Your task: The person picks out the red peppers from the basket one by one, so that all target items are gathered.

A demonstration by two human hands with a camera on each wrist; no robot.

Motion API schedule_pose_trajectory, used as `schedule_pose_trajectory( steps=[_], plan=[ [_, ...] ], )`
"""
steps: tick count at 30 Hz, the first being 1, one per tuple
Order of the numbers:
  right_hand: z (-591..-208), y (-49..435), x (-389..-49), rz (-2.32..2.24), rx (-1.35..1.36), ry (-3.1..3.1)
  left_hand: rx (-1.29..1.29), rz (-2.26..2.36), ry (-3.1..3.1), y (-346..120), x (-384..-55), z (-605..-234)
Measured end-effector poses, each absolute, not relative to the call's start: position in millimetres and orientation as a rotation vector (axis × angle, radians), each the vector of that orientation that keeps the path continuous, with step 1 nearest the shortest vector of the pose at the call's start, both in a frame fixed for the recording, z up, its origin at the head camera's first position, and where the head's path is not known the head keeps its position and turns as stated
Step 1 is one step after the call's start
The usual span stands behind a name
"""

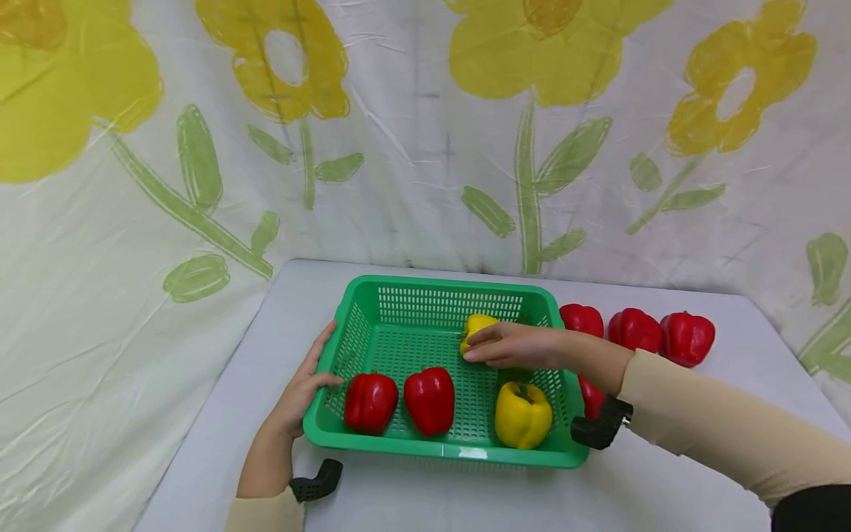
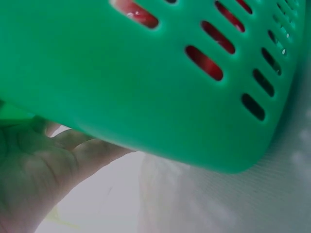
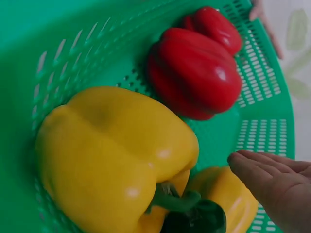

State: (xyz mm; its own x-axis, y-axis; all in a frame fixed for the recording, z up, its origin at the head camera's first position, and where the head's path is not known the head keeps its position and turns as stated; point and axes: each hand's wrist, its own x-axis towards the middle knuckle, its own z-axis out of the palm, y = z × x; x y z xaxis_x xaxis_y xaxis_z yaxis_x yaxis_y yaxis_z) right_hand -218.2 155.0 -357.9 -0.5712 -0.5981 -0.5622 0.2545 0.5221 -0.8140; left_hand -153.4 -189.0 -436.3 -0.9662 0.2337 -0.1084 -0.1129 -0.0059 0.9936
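Observation:
A green plastic basket (image 1: 459, 452) holds two red bell peppers, the left one (image 1: 371, 403) and its neighbour (image 1: 429, 401), along its near side. A yellow bell pepper (image 1: 523, 415) lies in the near right corner, and a dark green pepper (image 3: 206, 217) shows beside it, mostly covered. Farther back is a second yellow bell pepper (image 1: 480, 322), partly hidden by my right hand (image 1: 515, 345). That hand reaches over the right rim with fingers extended, close to this pepper; contact cannot be told. My left hand (image 1: 302, 391) holds the basket's left rim, thumb over the edge, fingers along the outside.
Several red bell peppers (image 1: 688, 338) lie on the white table (image 1: 721, 414) right of the basket, some partly behind my right forearm. A curtain (image 1: 412, 185) with painted yellow flowers hangs behind the table and on its left.

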Motion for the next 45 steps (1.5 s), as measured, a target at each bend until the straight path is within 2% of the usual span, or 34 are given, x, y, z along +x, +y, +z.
schedule_pose_trajectory(
  steps=[18,33,45],
  plan=[
    [-373,110,-224,-0.943,-0.252,1.899,0.151,2.077,2.023,-189,-155,-437],
    [-393,86,-214,-0.792,-0.239,1.959,0.12,2.075,2.018,-190,-155,-437],
    [-395,67,-208,-0.732,-0.369,1.964,0.119,2.095,1.989,-190,-154,-436]
  ],
)
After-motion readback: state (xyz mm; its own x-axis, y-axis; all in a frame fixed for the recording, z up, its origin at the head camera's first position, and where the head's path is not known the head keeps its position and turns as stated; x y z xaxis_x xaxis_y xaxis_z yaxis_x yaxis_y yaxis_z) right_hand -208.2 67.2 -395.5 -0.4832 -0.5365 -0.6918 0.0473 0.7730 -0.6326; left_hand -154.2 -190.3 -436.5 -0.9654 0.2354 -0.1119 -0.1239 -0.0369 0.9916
